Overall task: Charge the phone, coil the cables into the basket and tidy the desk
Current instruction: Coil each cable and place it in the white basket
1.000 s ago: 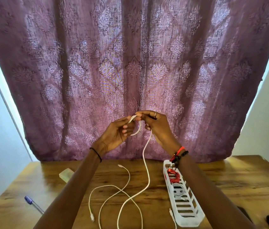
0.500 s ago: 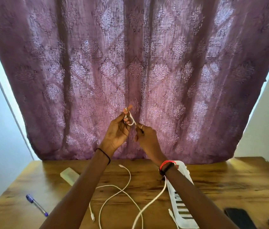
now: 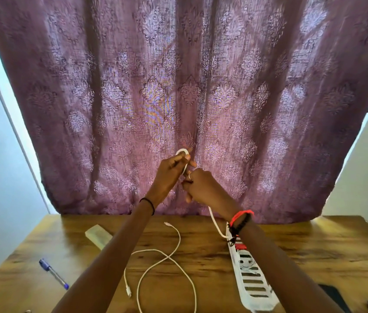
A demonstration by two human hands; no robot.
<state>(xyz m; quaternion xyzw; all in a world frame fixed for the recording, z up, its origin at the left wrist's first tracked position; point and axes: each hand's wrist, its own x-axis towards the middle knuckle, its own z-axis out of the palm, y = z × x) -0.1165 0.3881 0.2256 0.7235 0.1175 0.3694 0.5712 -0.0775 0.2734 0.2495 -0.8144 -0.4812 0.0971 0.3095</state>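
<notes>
Cable (image 3: 215,222), white, sits wound in a small loop around the fingers of your raised left hand (image 3: 171,171), its tail running down past your right hand (image 3: 202,187), which pinches it just beside the loop, toward the white basket (image 3: 252,281) on the wooden desk (image 3: 327,251).

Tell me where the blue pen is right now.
In the head view, the blue pen lies on the wooden desk near its left edge, left of the cream block and the loose white cable.
</notes>
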